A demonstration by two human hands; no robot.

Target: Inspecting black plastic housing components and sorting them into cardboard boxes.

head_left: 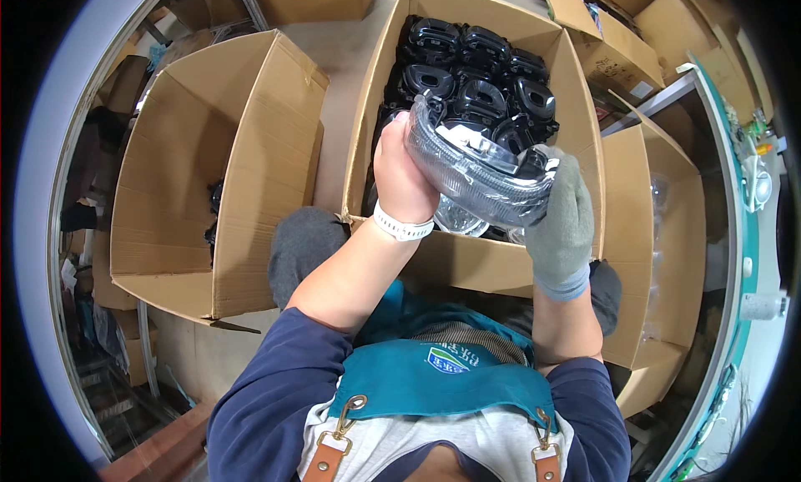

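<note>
A headlight (pixel 480 178) with a clear ribbed lens and a silvery inside is held up between my two hands, over the near part of a large cardboard box. My bare left hand (pixel 403 172), with a white band at the wrist, grips its left end. Around the right end closes my right hand (pixel 562 223), in a grey knit glove. Black lamp housings (pixel 481 98) fill the box below in rows. Another clear lens (pixel 457 218) shows partly under the held one; the rest of it is hidden.
The big box's cardboard rim (pixel 360 148) surrounds the housings. To the left stands a tall open carton (pixel 263 173) with some dark parts inside. Another carton (pixel 627 257) on the right holds clear pieces. A teal-edged bench (pixel 734 232) runs along the far right.
</note>
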